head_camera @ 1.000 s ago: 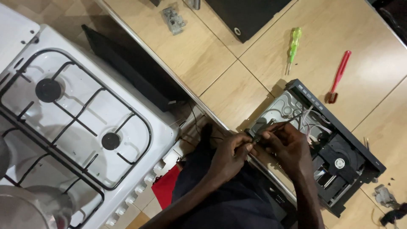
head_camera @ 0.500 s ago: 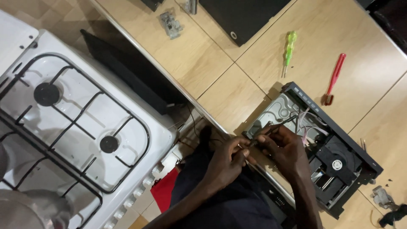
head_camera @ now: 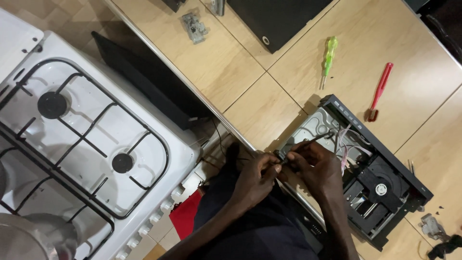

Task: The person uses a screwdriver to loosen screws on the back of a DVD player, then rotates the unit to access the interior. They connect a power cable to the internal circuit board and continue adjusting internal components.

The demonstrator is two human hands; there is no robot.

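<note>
Disc player (head_camera: 365,178), black, cover off, sits on the tan tiled counter (head_camera: 231,67) at the right of the head view, turned diagonal, near end hanging close to the counter's metal edge strip. Inside: silver chassis floor at the upper left, pale ribbon cables (head_camera: 347,144) bunched mid-chassis, black disc drive (head_camera: 380,185) with a white hub toward the lower right.

Both hands meet over the near-left corner of the player, fingertips almost touching. Left hand (head_camera: 257,178) is pinched closed on something small and dark; too small to tell what. Right hand (head_camera: 315,166) is closed around a thin dark tool (head_camera: 315,140) whose shaft angles up into the chassis toward the cables. Tip is hard to make out.

Loose on the counter past the player: 1 green screwdriver (head_camera: 328,58), 1 red screwdriver (head_camera: 380,89) just beside the player's far corner. They lie well apart from both hands. A black box (head_camera: 279,19) sits at the top edge, a small grey metal part (head_camera: 194,26) to its left.

Left side: white gas stove (head_camera: 91,139), 2 burners in view under black grates, knob row along its front.
</note>
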